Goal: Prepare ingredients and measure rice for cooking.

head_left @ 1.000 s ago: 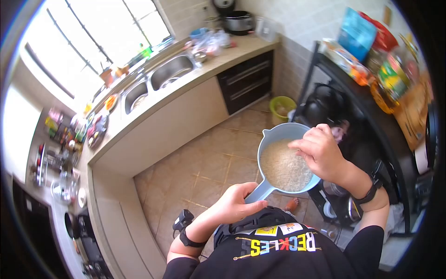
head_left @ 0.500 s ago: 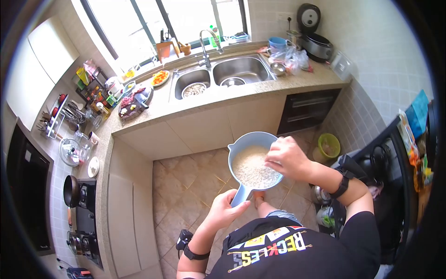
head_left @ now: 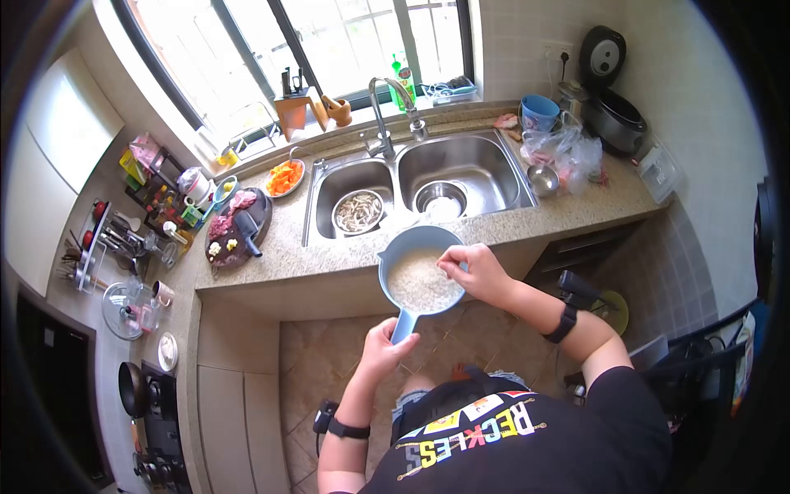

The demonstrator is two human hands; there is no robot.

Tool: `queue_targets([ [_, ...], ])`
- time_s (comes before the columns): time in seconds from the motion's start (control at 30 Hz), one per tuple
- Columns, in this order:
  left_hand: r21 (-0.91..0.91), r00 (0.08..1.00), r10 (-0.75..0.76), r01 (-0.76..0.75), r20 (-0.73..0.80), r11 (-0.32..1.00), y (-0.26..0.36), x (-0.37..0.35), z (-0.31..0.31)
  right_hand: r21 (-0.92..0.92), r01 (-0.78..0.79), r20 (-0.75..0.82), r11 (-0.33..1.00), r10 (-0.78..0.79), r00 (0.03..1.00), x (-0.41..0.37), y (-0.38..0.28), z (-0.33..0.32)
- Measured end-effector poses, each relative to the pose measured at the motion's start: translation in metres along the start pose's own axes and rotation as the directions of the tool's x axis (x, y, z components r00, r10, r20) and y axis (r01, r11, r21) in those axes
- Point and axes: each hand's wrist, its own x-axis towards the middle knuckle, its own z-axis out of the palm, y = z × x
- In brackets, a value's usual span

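A light-blue handled bowl (head_left: 421,236) with a small pouring spout holds white rice (head_left: 421,284), which looks wet. My left hand (head_left: 385,350) is wrapped round its handle and holds it up in front of the counter. Over the bowl's right side, my right hand (head_left: 477,273) has its fingers curled together, with the fingertips just above or touching the rice. Whatever may be between those fingertips is hidden.
Ahead is a double sink (head_left: 457,169) with a tap (head_left: 380,123); bowls sit in both basins. Left of it are a plate of orange pieces (head_left: 285,176) and a cutting board (head_left: 255,216) with meat and a cleaver. An open rice cooker (head_left: 613,119) stands at the back right.
I have moved closer to the sink, carrying the bowl with me to near the counter's front edge. My right hand stays over the bowl, its fingers now more gathered toward the rice.
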Motion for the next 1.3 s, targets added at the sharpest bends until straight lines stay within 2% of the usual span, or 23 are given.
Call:
queue_targets([
  [0.03,-0.001,1.000,-0.005,0.005,-0.012,1.000,0.002,0.023,-0.005,0.148,-0.151,-0.005,0.977,0.154,0.988,0.017,0.016,0.002],
  [0.07,0.014,1.000,-0.008,0.008,-0.008,1.000,0.002,0.046,-0.011,0.193,-0.143,-0.088,0.971,0.162,0.983,0.032,0.040,0.006],
  [0.1,0.016,1.000,-0.009,0.009,0.000,1.000,-0.004,0.072,-0.018,0.192,-0.148,-0.094,0.970,0.168,0.981,0.046,0.064,0.010],
  [0.17,0.092,0.998,0.056,-0.059,0.039,0.994,-0.017,0.122,-0.033,0.376,-0.152,-0.371,0.914,0.299,0.879,0.068,0.114,0.021],
  [0.2,0.141,0.998,0.045,-0.051,0.050,0.989,-0.013,0.146,-0.040,0.325,-0.188,-0.420,0.927,0.320,0.849,0.075,0.142,0.024],
  [0.23,0.071,0.998,0.029,-0.033,0.062,0.997,-0.013,0.169,-0.044,0.328,-0.202,-0.426,0.923,0.336,0.840,0.081,0.154,0.027],
  [0.3,0.061,0.990,-0.013,0.005,0.140,0.998,-0.013,0.219,-0.058,0.494,-0.498,-0.290,0.712,0.675,0.678,0.095,0.176,0.034],
  [0.33,0.059,0.987,-0.009,-0.001,0.161,0.998,-0.013,0.245,-0.065,0.533,-0.620,-0.094,0.576,0.768,0.633,0.103,0.179,0.032],
  [0.37,0.176,0.975,-0.052,0.014,0.216,0.984,-0.016,0.271,-0.072,0.534,-0.622,-0.110,0.572,0.777,0.620,0.115,0.187,0.032],
  [0.4,0.290,0.959,-0.105,0.026,0.264,0.957,-0.019,0.297,-0.078,0.660,-0.637,0.049,0.397,0.824,0.564,0.127,0.195,0.033],
  [0.43,0.293,0.944,-0.120,0.026,0.307,0.956,-0.026,0.323,-0.081,0.748,-0.635,0.217,0.193,0.833,0.509,0.135,0.204,0.034],
  [0.5,0.298,0.920,-0.112,-0.006,0.376,0.955,-0.019,0.361,-0.086,0.757,-0.624,0.205,0.194,0.836,0.509,0.147,0.246,0.044],
  [0.57,0.373,0.879,-0.215,0.047,0.425,0.927,-0.012,0.398,-0.090,0.719,-0.655,0.119,0.234,0.886,0.448,0.168,0.264,0.049],
  [0.63,0.337,0.857,-0.226,0.066,0.463,0.939,-0.033,0.438,-0.095,0.706,-0.676,0.100,0.210,0.916,0.389,0.182,0.284,0.053],
  [0.7,0.215,0.891,-0.219,0.142,0.398,0.966,-0.039,0.466,-0.103,0.697,-0.693,0.091,0.186,0.935,0.342,0.189,0.311,0.061],
  [0.77,0.148,0.977,-0.054,0.023,0.205,0.989,-0.056,0.500,-0.120,0.648,-0.726,0.017,0.231,0.948,0.317,0.191,0.335,0.062],
  [0.83,0.077,0.995,-0.094,0.092,0.031,0.993,-0.066,0.536,-0.147,0.628,-0.751,0.004,0.207,0.963,0.268,0.196,0.353,0.060],
  [0.87,0.027,0.998,-0.053,0.054,-0.037,0.998,-0.055,0.546,-0.156,0.622,-0.763,0.027,0.177,0.969,0.247,0.190,0.369,0.060],
  [0.97,-0.300,0.978,-0.111,0.054,-0.177,0.952,-0.034,0.575,-0.174,0.609,-0.783,0.079,0.126,0.973,0.218,0.189,0.394,0.055],
  [1.1,-0.230,0.944,0.115,-0.192,-0.308,0.954,-0.021,0.615,-0.167,0.599,-0.800,0.216,0.028,0.957,0.196,0.195,0.425,0.057],
  [1.17,-0.199,0.952,0.154,-0.211,-0.266,0.957,-0.020,0.628,-0.163,0.622,-0.777,0.185,0.093,0.947,0.262,0.206,0.423,0.059],
  [1.23,-0.194,0.920,0.129,-0.213,-0.369,0.958,-0.026,0.635,-0.158,0.604,-0.794,0.206,0.076,0.947,0.247,0.216,0.419,0.054],
  [1.3,-0.079,0.913,0.212,-0.254,-0.349,0.964,-0.039,0.641,-0.164,0.588,-0.805,0.216,0.078,0.944,0.249,0.230,0.419,0.050],
])
